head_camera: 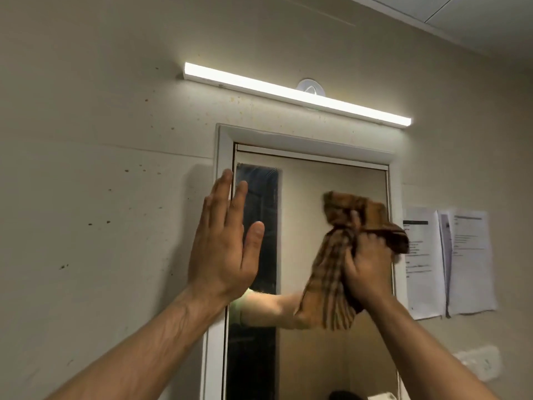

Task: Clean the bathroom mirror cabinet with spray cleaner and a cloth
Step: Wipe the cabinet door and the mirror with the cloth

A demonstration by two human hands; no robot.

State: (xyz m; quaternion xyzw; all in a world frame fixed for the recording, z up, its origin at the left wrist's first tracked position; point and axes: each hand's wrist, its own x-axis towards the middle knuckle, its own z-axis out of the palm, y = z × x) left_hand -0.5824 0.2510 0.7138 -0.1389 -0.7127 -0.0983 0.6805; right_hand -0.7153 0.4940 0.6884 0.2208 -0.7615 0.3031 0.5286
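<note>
The wiping step looks to be in hand at the mirror cabinet (311, 140), which hangs on a speckled wall (101, 168) with its white frame around a mirrored front. The left hand (225, 243) is flat, fingers straight and together, laid over the cabinet's left frame edge and holding nothing; it seems to steady the door. The right hand (366, 267) is clenched round a bunched brown checked cloth (331, 272) in front of the right half of the cabinet's glass. The cloth is blurred, so I cannot tell whether it is touching the glass. No spray cleaner is in view. A lit light bar (297, 95) sits just above the cabinet, and printed papers (461, 261) hang on the wall to its right. The glass near the cabinet's upper left corner looks streaky, so the next move probably calls for carrying the cloth across towards that corner with firm, even pressure while the flat hand braces the frame.
</note>
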